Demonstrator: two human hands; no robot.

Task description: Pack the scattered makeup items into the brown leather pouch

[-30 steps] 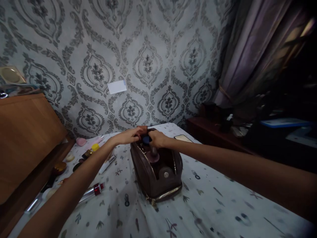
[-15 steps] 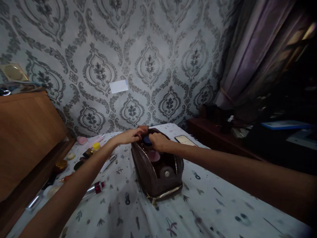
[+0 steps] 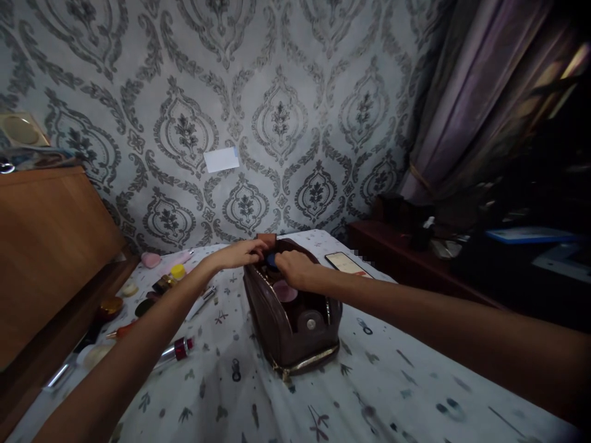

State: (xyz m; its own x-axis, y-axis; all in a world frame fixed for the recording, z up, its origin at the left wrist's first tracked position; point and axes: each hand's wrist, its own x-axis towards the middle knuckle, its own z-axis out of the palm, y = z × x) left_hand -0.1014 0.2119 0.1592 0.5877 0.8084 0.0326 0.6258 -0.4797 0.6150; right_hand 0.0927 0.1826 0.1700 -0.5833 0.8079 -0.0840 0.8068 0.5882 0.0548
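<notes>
A dark brown makeup bag (image 3: 277,332) stands unzipped on the bed, its gold zipper teeth spread apart. My left hand (image 3: 244,252) rests at the far left rim, fingers bent over the edge beside the brown tab (image 3: 266,241). Inside the opening, my right hand (image 3: 295,269) is closed at a dark blue round container (image 3: 271,262); the fingertips are partly hidden. A pink round item (image 3: 285,291) lies in the bag below that hand. Near the front of the opening is a flap with a snap button (image 3: 311,323).
Cosmetics lie along the left: a yellow-capped item (image 3: 178,271), a silver tube with a red end (image 3: 178,351), a pink sponge-like piece (image 3: 151,259). A phone (image 3: 347,264) lies right of the bag. A wooden cabinet (image 3: 50,252) borders the left; a patterned wall stands behind.
My right hand has shifted slightly left and down in the bag, along with the dark blue container. My left hand stays at the rim. The view has moved slightly.
</notes>
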